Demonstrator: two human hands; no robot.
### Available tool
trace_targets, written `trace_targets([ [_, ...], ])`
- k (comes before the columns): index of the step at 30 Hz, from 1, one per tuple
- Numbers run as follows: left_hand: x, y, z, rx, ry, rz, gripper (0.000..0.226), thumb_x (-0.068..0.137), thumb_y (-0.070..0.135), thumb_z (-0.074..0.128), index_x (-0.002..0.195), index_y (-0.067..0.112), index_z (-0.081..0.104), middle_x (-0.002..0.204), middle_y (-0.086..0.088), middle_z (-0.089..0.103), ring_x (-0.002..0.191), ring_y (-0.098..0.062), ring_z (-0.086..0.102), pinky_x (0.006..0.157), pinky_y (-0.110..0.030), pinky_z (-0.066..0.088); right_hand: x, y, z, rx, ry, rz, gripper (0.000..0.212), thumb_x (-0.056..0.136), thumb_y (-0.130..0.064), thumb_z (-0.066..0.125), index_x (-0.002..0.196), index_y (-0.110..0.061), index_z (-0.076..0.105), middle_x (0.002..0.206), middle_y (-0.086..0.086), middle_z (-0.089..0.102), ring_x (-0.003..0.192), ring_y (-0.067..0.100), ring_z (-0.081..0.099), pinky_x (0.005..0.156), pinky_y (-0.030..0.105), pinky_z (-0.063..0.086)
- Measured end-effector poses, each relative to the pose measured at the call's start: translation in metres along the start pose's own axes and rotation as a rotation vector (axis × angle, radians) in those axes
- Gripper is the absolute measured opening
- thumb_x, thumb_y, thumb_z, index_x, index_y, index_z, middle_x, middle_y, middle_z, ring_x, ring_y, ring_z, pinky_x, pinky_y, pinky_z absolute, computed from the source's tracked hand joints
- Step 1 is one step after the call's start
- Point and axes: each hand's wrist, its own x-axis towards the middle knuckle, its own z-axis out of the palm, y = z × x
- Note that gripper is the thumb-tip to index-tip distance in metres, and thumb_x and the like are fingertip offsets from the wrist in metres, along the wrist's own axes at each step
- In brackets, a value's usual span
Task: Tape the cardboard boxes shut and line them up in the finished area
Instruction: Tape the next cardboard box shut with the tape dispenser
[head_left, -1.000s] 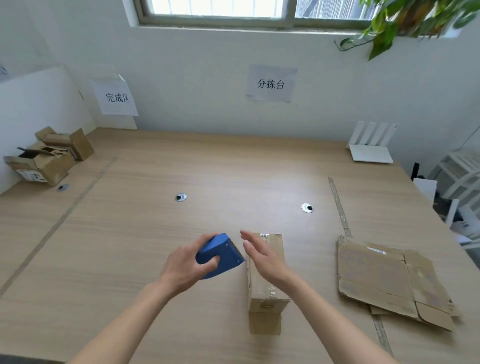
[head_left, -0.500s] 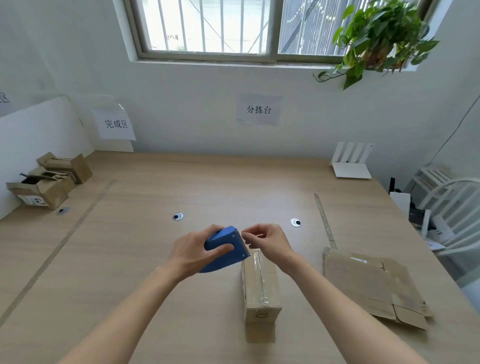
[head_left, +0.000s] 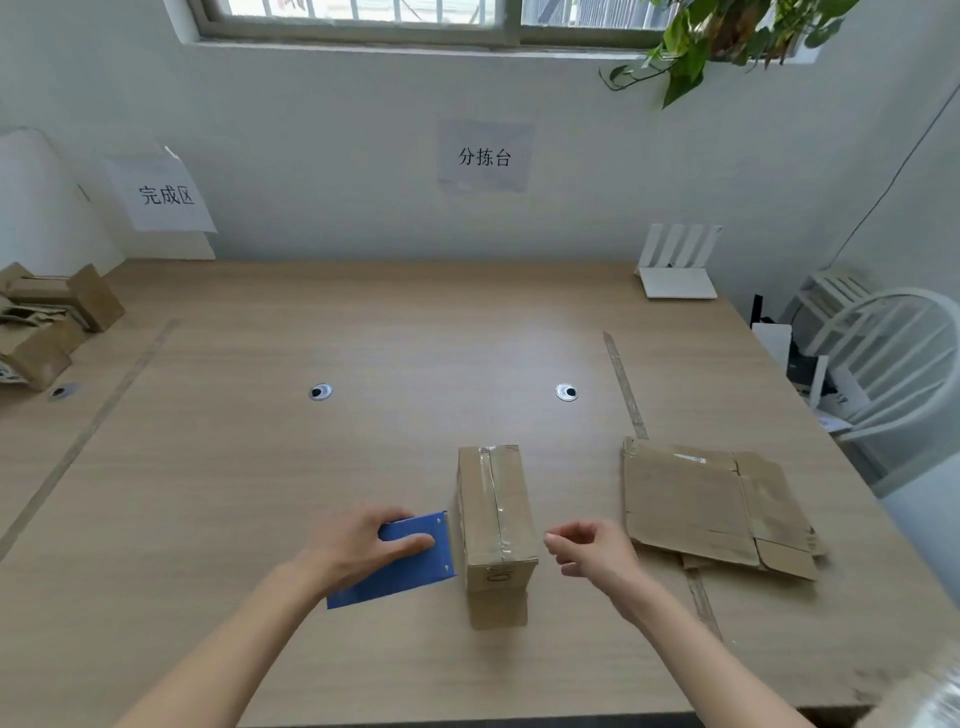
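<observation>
The cardboard box (head_left: 496, 512) stands near the front edge of the table (head_left: 260, 467), w/ clear tape along its top seam, so the taping looks done for this one. Left hand (head_left: 358, 548) grips the blue tape dispenser (head_left: 402, 564) just beside it; right hand (head_left: 592, 548) is loosely curled, holding nothing. Left to do, I judge: carry it to the boxes at the far left edge (head_left: 44, 322), then the flat cardboard (head_left: 706, 506) near the right edge.

We see pale wall (head_left: 363, 130) behind wide wooden table (head_left: 415, 322). Window (head_left: 415, 15) along top, daylight coming through. We note green trailing plant (head_left: 717, 36) on sill at right. Two paper signs on wall: one centre (head_left: 485, 156), one left (head_left: 163, 195). White chair (head_left: 893, 358) beside table at right. Two round grommets (head_left: 320, 391) set in tabletop.
</observation>
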Motion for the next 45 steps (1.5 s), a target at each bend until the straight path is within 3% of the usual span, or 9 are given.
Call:
trace_targets([
  [10,0.017,-0.012,0.032,0.084,-0.008,-0.064,0.031,0.083,0.072,0.055,0.089,0.044,0.069,0.079,0.02,0.068,0.072,-0.002,0.061,0.059,-0.023,0.043,0.032,0.04,0.017,0.027,0.102,0.05,0.003,0.085,-0.016,0.08,0.082,-0.016,0.078,0.072,-0.002,0.074,0.068,0.013,0.069,0.062,0.023,0.057],
  [18,0.028,-0.018,0.043,0.123,-0.036,-0.073,0.03,0.083,0.072,0.054,0.085,0.045,0.067,0.077,0.018,0.067,0.071,-0.004,0.06,0.06,-0.025,0.043,0.04,0.05,0.025,-0.004,0.127,0.079,0.006,0.085,-0.017,0.079,0.08,-0.019,0.078,0.072,-0.001,0.075,0.064,0.012,0.068,0.063,0.025,0.059],
  [25,0.035,-0.021,0.056,0.178,-0.053,-0.048,0.033,0.083,0.076,0.05,0.095,0.049,0.066,0.081,0.019,0.067,0.073,-0.003,0.06,0.059,-0.023,0.041,0.044,0.067,0.027,0.029,0.122,0.13,0.008,0.092,-0.012,0.071,0.088,-0.012,0.078,0.078,0.004,0.076,0.07,0.015,0.069,0.064,0.025,0.059],
  [33,0.046,-0.029,0.074,0.211,-0.001,-0.09,0.045,0.082,0.077,0.046,0.104,0.045,0.068,0.08,0.013,0.068,0.071,-0.008,0.061,0.062,-0.027,0.045,0.054,0.069,0.045,0.099,0.15,0.143,0.012,0.093,-0.012,0.069,0.084,-0.018,0.075,0.078,0.003,0.075,0.069,0.018,0.07,0.079,0.041,0.063],
  [36,0.049,-0.031,0.076,0.208,-0.008,-0.099,0.041,0.083,0.076,0.048,0.102,0.045,0.068,0.081,0.013,0.068,0.072,-0.008,0.06,0.063,-0.026,0.044,0.052,0.068,0.049,0.115,0.186,0.153,0.009,0.091,-0.011,0.07,0.095,-0.018,0.073,0.079,0.001,0.071,0.061,0.014,0.067,0.076,0.038,0.063],
  [40,0.05,-0.034,0.072,0.217,-0.018,-0.098,0.036,0.083,0.076,0.048,0.098,0.049,0.066,0.081,0.015,0.067,0.073,-0.007,0.06,0.062,-0.026,0.042,0.051,0.07,0.054,0.127,0.165,0.185,0.026,0.091,-0.011,0.069,0.114,-0.023,0.065,0.082,0.0,0.065,0.066,0.017,0.068,0.08,0.04,0.062],
  [43,0.051,-0.034,0.073,0.216,-0.016,-0.084,0.039,0.083,0.076,0.048,0.1,0.047,0.067,0.08,0.015,0.067,0.071,-0.007,0.06,0.061,-0.026,0.042,0.053,0.059,0.054,-0.184,0.348,0.004,0.03,0.093,-0.008,0.059,0.118,-0.023,0.065,0.105,-0.003,0.066,0.087,0.016,0.066,0.09,0.041,0.054],
  [45,0.052,-0.031,0.076,0.207,-0.013,-0.064,0.04,0.083,0.078,0.046,0.1,0.048,0.066,0.081,0.015,0.067,0.071,-0.007,0.06,0.06,-0.025,0.041,0.051,0.044,0.054,-0.338,0.386,-0.337,0.034,0.096,-0.009,0.056,0.128,-0.021,0.059,0.124,-0.004,0.059,0.107,0.013,0.059,0.098,0.034,0.048],
])
